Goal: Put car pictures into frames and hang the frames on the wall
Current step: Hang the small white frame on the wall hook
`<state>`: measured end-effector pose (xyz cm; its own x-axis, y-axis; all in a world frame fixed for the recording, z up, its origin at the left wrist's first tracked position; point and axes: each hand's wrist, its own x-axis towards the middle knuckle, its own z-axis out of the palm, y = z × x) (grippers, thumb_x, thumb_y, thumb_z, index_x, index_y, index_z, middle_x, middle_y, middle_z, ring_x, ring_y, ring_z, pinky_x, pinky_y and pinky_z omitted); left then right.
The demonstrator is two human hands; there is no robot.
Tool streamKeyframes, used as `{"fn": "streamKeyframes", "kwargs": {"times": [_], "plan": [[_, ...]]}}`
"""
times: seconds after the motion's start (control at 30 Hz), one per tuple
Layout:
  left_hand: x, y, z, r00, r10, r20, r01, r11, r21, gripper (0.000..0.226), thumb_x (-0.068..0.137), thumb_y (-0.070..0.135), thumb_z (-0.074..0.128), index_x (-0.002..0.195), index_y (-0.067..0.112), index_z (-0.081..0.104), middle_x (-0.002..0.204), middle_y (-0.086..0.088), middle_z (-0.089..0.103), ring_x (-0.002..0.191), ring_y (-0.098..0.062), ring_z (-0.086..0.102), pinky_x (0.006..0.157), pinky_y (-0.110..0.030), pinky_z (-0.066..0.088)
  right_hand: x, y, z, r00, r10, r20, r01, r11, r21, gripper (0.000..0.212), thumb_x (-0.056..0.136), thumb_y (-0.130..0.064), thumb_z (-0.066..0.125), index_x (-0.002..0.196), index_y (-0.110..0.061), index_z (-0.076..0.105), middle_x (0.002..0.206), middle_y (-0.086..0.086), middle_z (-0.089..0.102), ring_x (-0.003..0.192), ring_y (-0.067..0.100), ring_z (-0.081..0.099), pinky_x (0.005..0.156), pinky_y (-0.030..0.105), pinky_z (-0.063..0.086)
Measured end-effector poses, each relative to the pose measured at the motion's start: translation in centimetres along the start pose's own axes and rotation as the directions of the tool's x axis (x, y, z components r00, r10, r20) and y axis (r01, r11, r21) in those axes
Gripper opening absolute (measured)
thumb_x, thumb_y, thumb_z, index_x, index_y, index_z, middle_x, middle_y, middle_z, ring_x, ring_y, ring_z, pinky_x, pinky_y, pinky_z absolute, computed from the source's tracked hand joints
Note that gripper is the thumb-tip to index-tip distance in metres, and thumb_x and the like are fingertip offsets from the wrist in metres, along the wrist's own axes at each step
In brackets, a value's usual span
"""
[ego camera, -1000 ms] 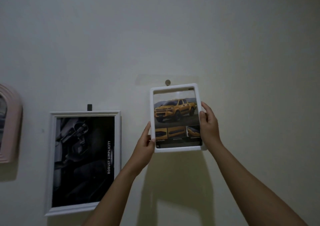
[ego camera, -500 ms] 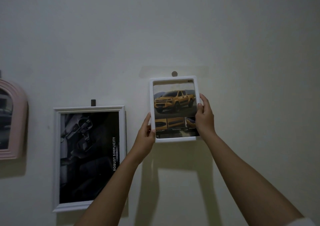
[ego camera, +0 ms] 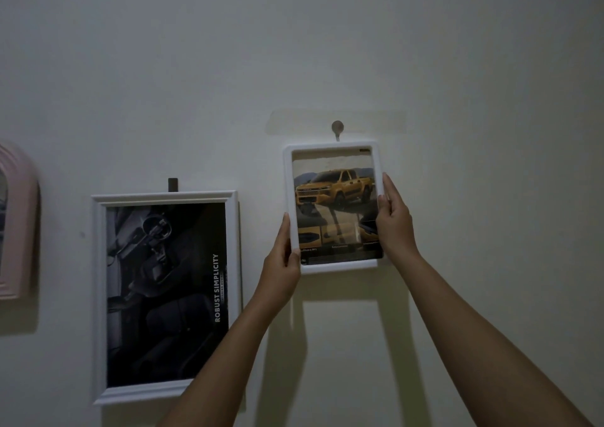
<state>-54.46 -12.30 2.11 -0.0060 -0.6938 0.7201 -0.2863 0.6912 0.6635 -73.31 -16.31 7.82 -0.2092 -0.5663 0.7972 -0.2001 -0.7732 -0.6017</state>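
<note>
A small white frame [ego camera: 331, 148] with a picture of a yellow pickup truck is held flat against the wall. My left hand [ego camera: 281, 264] grips its lower left edge. My right hand [ego camera: 394, 222] grips its right edge, fingers pointing up. A round wall hook [ego camera: 337, 128] sits just above the frame's top edge; its stem reaches the top rim. Whether the frame hangs on it is hidden.
A larger white frame [ego camera: 98, 299] with a dark car-interior picture hangs to the left under a black hook [ego camera: 173, 184]. A pink arched frame [ego camera: 19, 220] is at the far left edge. Bare wall lies to the right and above.
Both hands have moved the small frame a little up the wall, closer to the round hook. The grip of each hand is unchanged.
</note>
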Motion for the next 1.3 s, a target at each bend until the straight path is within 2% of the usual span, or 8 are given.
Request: {"fn": "streamKeyframes", "kwargs": {"times": [0.2, 0.4, 0.5, 0.67, 0.9, 1.1, 1.2, 1.3], "plan": [[-0.5, -0.2, 0.4, 1.0, -0.004, -0.007, 0.004, 1.0, 0.009, 0.061, 0.098, 0.004, 0.036, 0.147, 0.028, 0.01, 0.148, 0.015, 0.019, 0.13, 0.001, 0.022, 0.092, 0.001, 0.025, -0.9, 0.4, -0.7, 1.0, -0.012, 0.015, 0.012, 1.0, -0.017, 0.044, 0.101, -0.017, 0.031, 0.145, -0.019, 0.026, 0.152, -0.003, 0.029, 0.139, 0.011, 0.026, 0.107, 0.019, 0.024], [0.7, 1.0, 0.4, 0.998, 0.057, -0.034, -0.056, 0.998, 0.025, 0.059, 0.097, 0.004, 0.037, 0.146, 0.029, 0.013, 0.154, 0.01, 0.016, 0.14, -0.01, 0.021, 0.103, -0.012, 0.024, -0.4, -0.9, -1.1, 0.997, -0.064, -0.041, 0.065, 0.998, 0.008, 0.044, 0.101, -0.017, 0.031, 0.145, -0.018, 0.026, 0.151, -0.004, 0.029, 0.133, 0.0, 0.024, 0.088, -0.01, 0.022], [2.1, 2.2, 0.2, 0.996, 0.074, -0.045, -0.071, 0.996, 0.055, 0.06, 0.097, 0.004, 0.036, 0.146, 0.029, 0.013, 0.154, 0.008, 0.017, 0.139, -0.01, 0.022, 0.098, -0.006, 0.025, 1.1, -2.1, -1.2, 0.993, -0.097, -0.061, 0.097, 0.995, -0.007, 0.044, 0.101, -0.018, 0.03, 0.145, -0.018, 0.027, 0.152, -0.004, 0.029, 0.138, 0.006, 0.025, 0.101, 0.004, 0.021], [3.5, 2.4, -0.2, 1.0, 0.001, -0.018, 0.0, 0.996, 0.089, 0.063, 0.097, 0.007, 0.036, 0.146, 0.036, 0.009, 0.147, -0.012, 0.035, 0.133, -0.027, 0.038, 0.109, -0.045, 0.035, 2.2, -2.5, -1.2, 0.999, -0.027, -0.023, 0.027, 1.0, -0.01, 0.044, 0.101, -0.018, 0.03, 0.145, -0.02, 0.027, 0.152, -0.003, 0.03, 0.138, 0.013, 0.029, 0.111, 0.025, 0.026], [2.3, 1.6, 0.3, 1.0, -0.005, 0.003, 0.004, 0.993, 0.117, 0.064, 0.097, 0.005, 0.036, 0.146, 0.036, 0.008, 0.143, -0.015, 0.04, 0.128, -0.032, 0.041, 0.107, -0.041, 0.037, 1.1, -0.9, -1.3, 1.0, 0.005, -0.003, -0.005, 1.0, -0.019, 0.045, 0.102, -0.018, 0.03, 0.146, -0.02, 0.024, 0.153, -0.003, 0.027, 0.139, 0.013, 0.027, 0.105, 0.019, 0.024], [2.0, 1.9, 0.5, 1.0, -0.008, -0.011, 0.01, 0.988, 0.156, 0.063, 0.098, 0.007, 0.037, 0.146, 0.035, 0.007, 0.143, -0.01, 0.04, 0.122, -0.024, 0.048, 0.092, -0.026, 0.044, 1.0, -1.1, -1.7, 1.0, 0.021, 0.016, -0.02, 0.998, -0.055, 0.045, 0.101, -0.018, 0.03, 0.146, -0.021, 0.024, 0.152, 0.0, 0.029, 0.138, 0.019, 0.031, 0.112, 0.033, 0.03], [2.0, 1.8, 0.6, 0.999, -0.002, -0.044, 0.01, 0.983, 0.185, 0.063, 0.097, 0.01, 0.039, 0.146, 0.035, 0.01, 0.134, -0.014, 0.047, 0.121, -0.029, 0.048, 0.099, -0.036, 0.043, 1.0, -1.2, -1.9, 1.0, 0.022, 0.012, -0.021, 0.997, -0.08, 0.045, 0.101, -0.018, 0.03, 0.146, -0.022, 0.025, 0.151, 0.001, 0.031, 0.136, 0.02, 0.035, 0.11, 0.033, 0.033], [2.1, 1.7, 0.8, 0.998, -0.007, -0.07, 0.021, 0.978, 0.208, 0.063, 0.096, 0.01, 0.041, 0.146, 0.034, 0.011, 0.117, -0.021, 0.052, 0.107, -0.036, 0.052, 0.093, -0.043, 0.047, 1.1, -1.4, -2.2, 1.0, 0.012, 0.012, -0.011, 0.993, -0.118, 0.046, 0.101, -0.017, 0.031, 0.146, -0.021, 0.025, 0.151, 0.001, 0.031, 0.136, 0.02, 0.034, 0.107, 0.027, 0.032]]}}
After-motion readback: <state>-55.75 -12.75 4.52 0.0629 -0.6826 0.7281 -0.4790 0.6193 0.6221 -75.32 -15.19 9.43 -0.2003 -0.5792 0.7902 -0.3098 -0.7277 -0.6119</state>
